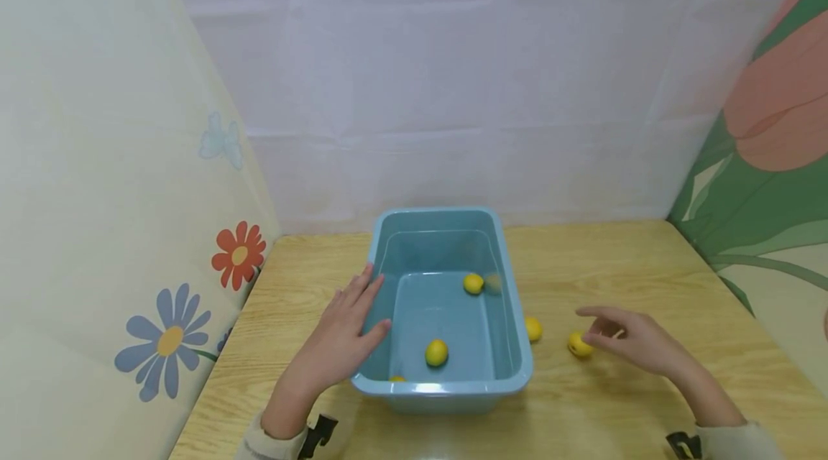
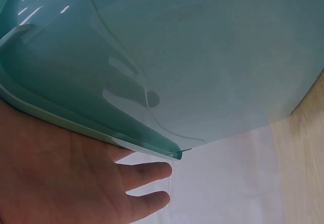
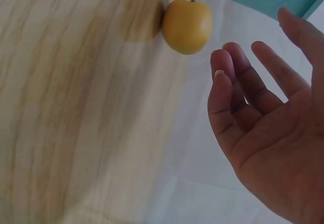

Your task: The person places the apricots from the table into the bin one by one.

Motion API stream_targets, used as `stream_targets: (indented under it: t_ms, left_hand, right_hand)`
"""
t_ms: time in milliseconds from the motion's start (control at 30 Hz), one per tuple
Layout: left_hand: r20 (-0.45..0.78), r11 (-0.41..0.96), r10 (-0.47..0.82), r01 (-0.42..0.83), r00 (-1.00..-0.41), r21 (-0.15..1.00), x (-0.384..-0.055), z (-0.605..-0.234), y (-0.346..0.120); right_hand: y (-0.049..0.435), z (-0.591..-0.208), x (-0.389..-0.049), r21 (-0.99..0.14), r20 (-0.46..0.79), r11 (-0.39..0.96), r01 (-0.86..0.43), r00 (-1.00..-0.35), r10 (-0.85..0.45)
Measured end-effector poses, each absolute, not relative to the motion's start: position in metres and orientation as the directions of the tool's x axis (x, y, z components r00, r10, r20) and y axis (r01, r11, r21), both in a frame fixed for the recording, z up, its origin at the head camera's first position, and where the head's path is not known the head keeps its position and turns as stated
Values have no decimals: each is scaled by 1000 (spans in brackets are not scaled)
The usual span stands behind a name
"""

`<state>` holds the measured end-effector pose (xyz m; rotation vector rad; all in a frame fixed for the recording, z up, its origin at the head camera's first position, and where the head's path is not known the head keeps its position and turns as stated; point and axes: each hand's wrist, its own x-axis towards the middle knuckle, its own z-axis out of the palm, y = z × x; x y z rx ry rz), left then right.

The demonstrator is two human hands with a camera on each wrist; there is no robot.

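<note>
A light blue plastic tub [image 1: 446,389] stands on the table with yellow fruits inside. One fruit [image 1: 473,284] lies by its right wall, one [image 1: 436,353] nearer the front, and a third [image 1: 397,378] shows partly over the front rim. My left hand [image 1: 339,341] rests on the tub's left rim, fingers extended; the left wrist view has it against the outside of the rim. To the right of the tub, my right hand [image 1: 637,345] hovers with loosely bent fingers beside a small round yellow fruit [image 3: 187,27]. A gap separates fingertips and fruit in the right wrist view.
Another yellow fruit [image 1: 533,329] sits on the wooden table [image 1: 601,259] close against the tub's right side. A pale cloth [image 1: 414,86] hangs behind the table. Panels with printed flowers [image 1: 170,341] stand at both sides.
</note>
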<state>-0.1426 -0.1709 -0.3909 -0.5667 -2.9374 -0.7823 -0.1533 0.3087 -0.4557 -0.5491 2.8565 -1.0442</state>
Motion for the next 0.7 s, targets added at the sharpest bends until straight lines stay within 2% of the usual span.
stream_targets:
  t_ms: [200, 700]
  left_hand:
    - [142, 807, 337, 363, -931, 467, -143, -392, -171]
    - [142, 800, 335, 361, -931, 479, -142, -390, -170]
  right_hand:
    - [314, -463, -154, -634, 4, 718, -286, -930, -367]
    - [314, -470, -155, -630, -50, 720, -291, -910, -412]
